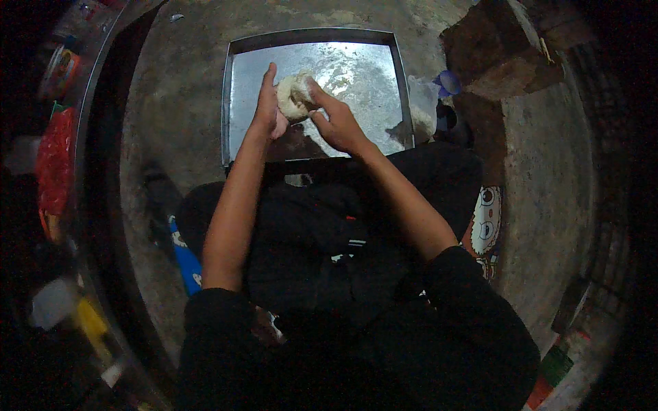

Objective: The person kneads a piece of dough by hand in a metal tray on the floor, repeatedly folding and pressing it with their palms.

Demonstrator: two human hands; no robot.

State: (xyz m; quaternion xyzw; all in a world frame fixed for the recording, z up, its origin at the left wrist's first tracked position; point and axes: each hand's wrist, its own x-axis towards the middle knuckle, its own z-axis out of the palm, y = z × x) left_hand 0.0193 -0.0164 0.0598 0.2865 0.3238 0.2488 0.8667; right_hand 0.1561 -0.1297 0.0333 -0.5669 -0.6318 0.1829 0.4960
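in the head view, the pale doughy lump point(293, 99) sits between both hands over the metal tray point(373, 82), nearer its left edge than its right. the left hand point(269, 108) is flat, fingers straight, against it; the right hand point(334, 118) half curls around the other side. that flat palm could let it slip. a pale bag point(422, 103), contents unclear, sits beside the tray's right edge.

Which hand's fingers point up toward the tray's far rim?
The left hand: its fingers stretch toward the far rim of the metal tray; the right hand curls inward on the dough.
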